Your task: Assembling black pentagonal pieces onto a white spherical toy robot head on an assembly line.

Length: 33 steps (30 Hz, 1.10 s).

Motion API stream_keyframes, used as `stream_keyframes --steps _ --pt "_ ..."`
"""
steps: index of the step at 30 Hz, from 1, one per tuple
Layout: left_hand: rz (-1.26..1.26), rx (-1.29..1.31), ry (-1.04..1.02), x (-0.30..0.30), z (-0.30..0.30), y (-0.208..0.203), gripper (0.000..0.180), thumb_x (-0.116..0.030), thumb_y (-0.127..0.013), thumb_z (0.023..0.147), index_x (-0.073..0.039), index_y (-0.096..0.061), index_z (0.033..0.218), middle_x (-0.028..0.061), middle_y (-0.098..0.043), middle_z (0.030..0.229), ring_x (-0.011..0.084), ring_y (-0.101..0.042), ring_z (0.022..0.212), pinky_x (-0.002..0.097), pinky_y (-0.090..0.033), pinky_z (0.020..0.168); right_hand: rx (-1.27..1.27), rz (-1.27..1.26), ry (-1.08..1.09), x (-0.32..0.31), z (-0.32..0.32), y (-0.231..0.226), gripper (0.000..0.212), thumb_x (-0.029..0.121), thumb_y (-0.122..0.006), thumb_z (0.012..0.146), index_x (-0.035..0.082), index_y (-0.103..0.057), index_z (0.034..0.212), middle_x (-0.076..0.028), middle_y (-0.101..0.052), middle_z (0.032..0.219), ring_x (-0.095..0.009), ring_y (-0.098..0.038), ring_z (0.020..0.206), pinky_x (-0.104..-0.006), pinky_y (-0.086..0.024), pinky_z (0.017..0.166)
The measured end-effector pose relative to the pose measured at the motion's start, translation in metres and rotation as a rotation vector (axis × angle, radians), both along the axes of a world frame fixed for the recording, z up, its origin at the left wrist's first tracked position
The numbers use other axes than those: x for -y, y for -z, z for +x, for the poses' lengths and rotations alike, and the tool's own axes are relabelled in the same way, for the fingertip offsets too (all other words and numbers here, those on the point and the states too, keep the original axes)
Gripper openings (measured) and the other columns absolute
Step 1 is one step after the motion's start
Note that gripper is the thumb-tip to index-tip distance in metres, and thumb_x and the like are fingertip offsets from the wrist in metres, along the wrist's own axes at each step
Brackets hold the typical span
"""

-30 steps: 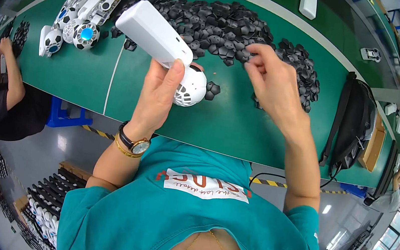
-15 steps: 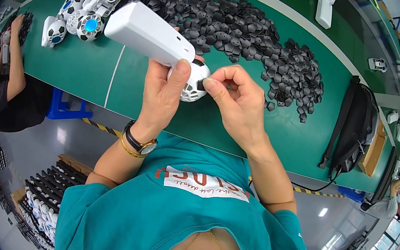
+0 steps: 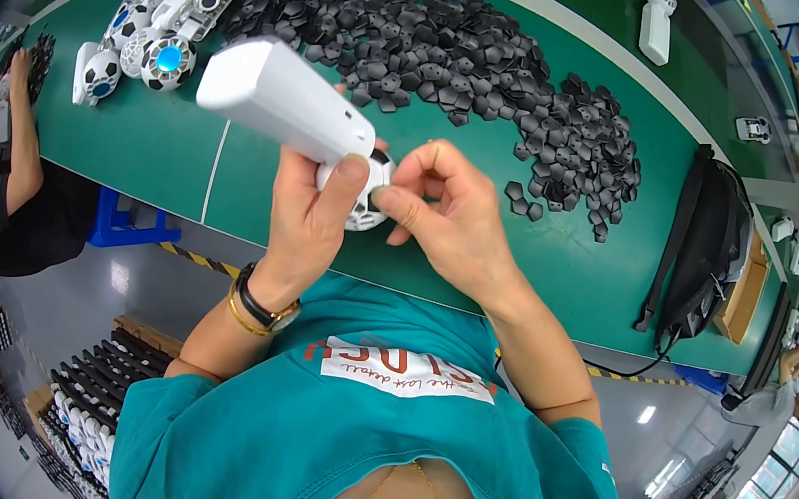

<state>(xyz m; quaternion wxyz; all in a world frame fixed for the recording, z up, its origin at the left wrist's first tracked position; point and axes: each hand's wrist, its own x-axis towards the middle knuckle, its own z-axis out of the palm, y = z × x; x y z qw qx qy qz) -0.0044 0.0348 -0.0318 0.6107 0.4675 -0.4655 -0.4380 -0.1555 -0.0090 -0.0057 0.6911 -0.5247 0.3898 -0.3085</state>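
Left hand (image 3: 308, 212) wrapped round a white device (image 3: 306, 116) near the centre of the frame; right hand (image 3: 454, 221) narrowed to a pinch at its ball end (image 3: 364, 213).

On my feed, white ball-ended units (image 3: 170, 60) cluster upper left on the green surface (image 3: 161, 147), probably kept apart to leave elbow room. Left of centre, I have the left thumb (image 3: 344, 182) near the ball end, the handle (image 3: 264, 90) tipped toward upper left; I judge that leaves the ball end exposed to the right fingertips (image 3: 392, 202). I cannot tell whether a piece sits between those. Black pentagon pieces (image 3: 445, 54) spread from upper centre to right, seemingly within easy reach.
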Motion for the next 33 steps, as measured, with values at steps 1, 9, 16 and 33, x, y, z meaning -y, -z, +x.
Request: stream_keyframes --steps 1,9,16,33 --pt "0.002 0.056 -0.005 -0.003 -0.001 -0.001 0.055 -0.025 -0.047 0.099 0.002 -0.024 0.140 0.0129 -0.058 0.106 0.0153 -0.057 0.096 0.0289 -0.045 0.086 0.014 0.005 -0.006 -0.002 0.000 0.002 0.019 0.012 -0.071 0.084 0.003 -0.054 0.087 -0.001 -0.059 0.080 -0.005 -0.056 0.069 -0.0195 -0.048 0.054" --pt "0.161 -0.075 0.037 0.002 0.007 0.005 0.052 -0.031 -0.039 0.101 -0.004 -0.023 0.142 0.0138 -0.058 0.106 0.0171 -0.062 0.091 0.0313 -0.055 0.071 -0.113 -0.192 -0.114 0.026 -0.008 0.017 0.017 0.012 -0.071 0.083 0.003 -0.059 0.090 -0.001 -0.060 0.080 -0.007 -0.058 0.070 -0.0236 -0.050 0.058" --pt "0.214 -0.242 -0.048 0.010 0.025 -0.001 0.052 -0.038 -0.035 0.101 -0.008 -0.022 0.143 0.0149 -0.059 0.105 0.0198 -0.065 0.085 0.0341 -0.060 0.058 -0.515 -0.900 0.078 0.068 0.005 0.030 0.019 0.014 -0.071 0.080 0.002 -0.065 0.094 -0.007 -0.062 0.081 -0.018 -0.062 0.067 -0.0296 -0.052 0.061" --pt "0.227 -0.405 -0.067 0.012 0.027 -0.012 0.035 -0.035 -0.042 0.100 -0.009 -0.037 0.123 0.0124 -0.061 0.101 0.0181 -0.067 0.081 0.0339 -0.060 0.059 -0.853 -1.393 -0.154 0.079 0.018 0.032 0.006 0.007 -0.058 0.084 0.001 -0.058 0.080 -0.013 -0.054 0.079 -0.030 -0.062 0.074 -0.0412 -0.051 0.058"
